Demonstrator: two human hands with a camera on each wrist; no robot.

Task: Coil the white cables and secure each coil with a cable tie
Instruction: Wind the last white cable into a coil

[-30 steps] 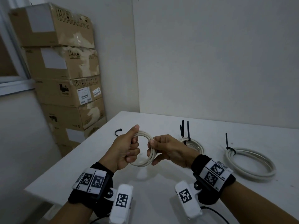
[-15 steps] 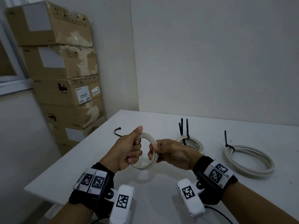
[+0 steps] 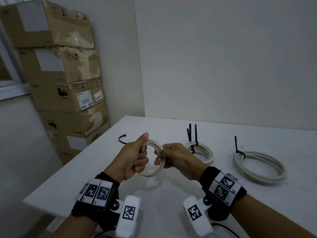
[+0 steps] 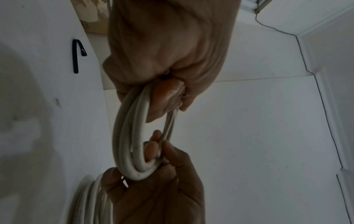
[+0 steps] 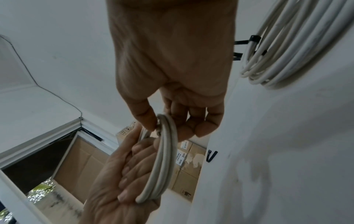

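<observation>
Above the white table [image 3: 106, 169], left hand [image 3: 132, 160] and right hand [image 3: 178, 158] both clasp the untied coil [image 3: 154, 172], near the loose tie [image 3: 122, 139]. Letting go with either hand could let the loops spring apart.

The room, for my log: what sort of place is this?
Probably a storeroom or back-office workroom: taped cardboard boxes stacked in the corner, bare walls, and a plain white table holding tied cable coils.

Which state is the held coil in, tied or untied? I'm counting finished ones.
Untied: the held coil shows no tie; both hands grip it.
</observation>
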